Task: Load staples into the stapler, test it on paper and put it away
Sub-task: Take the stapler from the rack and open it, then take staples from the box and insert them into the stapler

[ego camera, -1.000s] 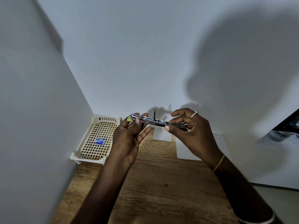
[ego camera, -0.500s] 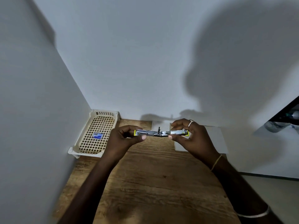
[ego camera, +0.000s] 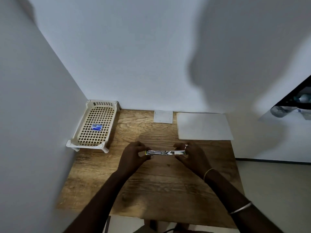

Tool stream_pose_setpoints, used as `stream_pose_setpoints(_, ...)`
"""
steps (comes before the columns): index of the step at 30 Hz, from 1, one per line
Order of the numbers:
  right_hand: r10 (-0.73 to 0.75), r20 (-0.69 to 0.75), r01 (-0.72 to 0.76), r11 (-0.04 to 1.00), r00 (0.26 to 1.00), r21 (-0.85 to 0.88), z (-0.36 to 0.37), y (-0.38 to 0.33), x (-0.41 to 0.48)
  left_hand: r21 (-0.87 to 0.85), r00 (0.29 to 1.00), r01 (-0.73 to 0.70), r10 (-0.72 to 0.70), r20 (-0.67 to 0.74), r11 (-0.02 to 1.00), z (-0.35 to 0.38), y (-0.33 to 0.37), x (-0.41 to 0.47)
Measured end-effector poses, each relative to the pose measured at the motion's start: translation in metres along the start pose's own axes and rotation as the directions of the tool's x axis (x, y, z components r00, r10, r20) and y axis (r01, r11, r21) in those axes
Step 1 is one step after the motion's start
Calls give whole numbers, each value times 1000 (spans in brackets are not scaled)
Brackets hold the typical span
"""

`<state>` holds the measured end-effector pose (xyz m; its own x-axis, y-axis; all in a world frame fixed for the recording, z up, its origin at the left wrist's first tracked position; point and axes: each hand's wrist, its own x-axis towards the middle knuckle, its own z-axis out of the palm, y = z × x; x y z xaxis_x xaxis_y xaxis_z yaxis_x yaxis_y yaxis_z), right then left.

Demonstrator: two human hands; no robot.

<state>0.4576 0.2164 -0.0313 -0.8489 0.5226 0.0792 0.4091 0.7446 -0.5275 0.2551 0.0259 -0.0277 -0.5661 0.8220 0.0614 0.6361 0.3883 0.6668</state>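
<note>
Metal glints from the opened-flat stapler at frame centre, pinched at its ends by the left hand and the right hand above the wooden table. Paper sheets lie upper right; a cream basket at left holds a blue staple box.

no text can be read anywhere. the blue box in the basket, at ten o'clock from the stapler, bears print too small to make out. the small paper at twelve o'clock shows only faint, illegible marks.
</note>
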Motion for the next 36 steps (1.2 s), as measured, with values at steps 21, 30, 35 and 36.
stream_pose_setpoints(21, 101, 113, -97, 994, 988, -46, 62, 29, -27, 159, 991, 71, -87, 98, 985, 50, -36, -14)
stream_pose_setpoints(30, 101, 120, -91, 992, 988, -82, 63, 29, -29, 88, 988, 18, -31, 150, 996, 48, -41, -15)
stream_pose_setpoints(35, 97, 129, -82, 990, 987, -113, 63, 29, -30, 113, 988, -69, 52, 143, 991, 46, -45, -19)
stream_pose_setpoints(36, 97, 126, -82, 989, 987, -121, 62, 28, -31, 114, 987, -79, 62, 146, 990, 46, -45, -19)
